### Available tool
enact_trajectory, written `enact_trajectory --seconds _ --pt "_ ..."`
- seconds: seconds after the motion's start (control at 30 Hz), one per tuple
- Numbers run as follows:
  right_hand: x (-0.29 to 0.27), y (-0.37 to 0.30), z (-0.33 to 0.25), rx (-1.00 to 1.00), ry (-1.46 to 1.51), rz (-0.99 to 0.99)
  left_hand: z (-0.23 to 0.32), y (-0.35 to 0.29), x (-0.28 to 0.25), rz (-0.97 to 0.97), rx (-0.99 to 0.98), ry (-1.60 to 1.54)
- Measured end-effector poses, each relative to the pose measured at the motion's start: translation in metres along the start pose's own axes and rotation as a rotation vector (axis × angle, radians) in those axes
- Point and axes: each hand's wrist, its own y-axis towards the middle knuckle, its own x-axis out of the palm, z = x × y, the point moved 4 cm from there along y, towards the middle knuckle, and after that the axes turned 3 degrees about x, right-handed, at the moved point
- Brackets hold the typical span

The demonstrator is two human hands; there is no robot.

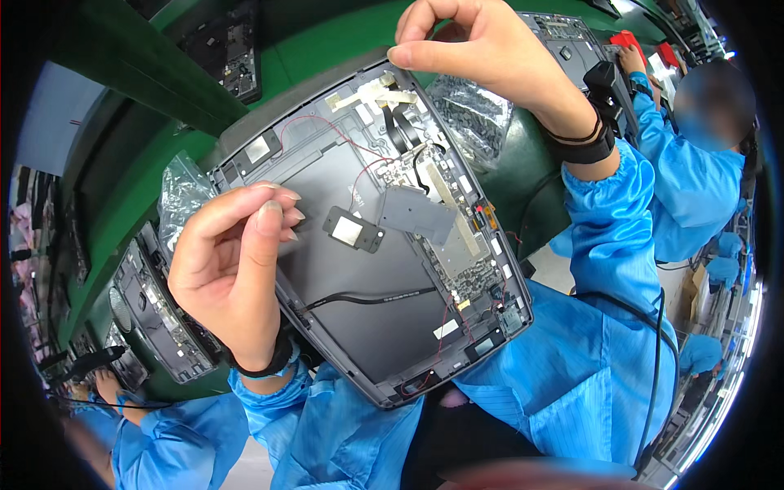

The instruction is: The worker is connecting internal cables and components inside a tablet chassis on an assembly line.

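Note:
An open, dark grey electronic device housing [327, 327] lies tilted in front of me. My left hand [233, 261] is over its left side, thumb and fingertips pressed together; whatever they may hold is hidden. My right hand [498, 61] is at the far corner, thumb and forefinger closed together by the rim; I cannot make out anything between them. Near the middle, a small black speaker module [354, 230] with a white pad hangs on a thin red wire. Beside it, a loose grey plate [418, 214] partly covers the circuit board [457, 257]. A black cable [367, 299] crosses the housing.
A clear bag of small dark parts [474, 114] sits beyond the right rim; another clear bag [184, 192] lies left. More open housings [163, 310] stand on the green bench [314, 45]. Co-workers in blue sleeves [686, 188] work on both sides. A black cord [653, 367] hangs at right.

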Motion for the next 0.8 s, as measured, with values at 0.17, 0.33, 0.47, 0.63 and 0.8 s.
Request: enact_trajectory --seconds 0.17,0.33,0.47,0.63,0.8 --pt "0.001 0.005 -0.009 -0.544 -0.364 0.081 0.001 0.001 0.001 -0.019 0.024 0.006" --pt "0.009 0.0 0.007 -0.117 -0.339 0.055 -0.001 0.0 0.0 -0.008 0.015 0.025" --pt "0.007 0.001 0.026 0.057 0.136 0.071 0.0 0.001 0.001 -0.007 0.009 0.028" --pt "0.01 0.006 0.014 0.094 -0.065 -0.02 0.0 0.0 0.002 -0.001 0.014 0.056" --pt "0.017 0.002 0.001 0.086 -0.274 -0.073 -0.001 -0.001 0.002 0.004 -0.001 0.048"
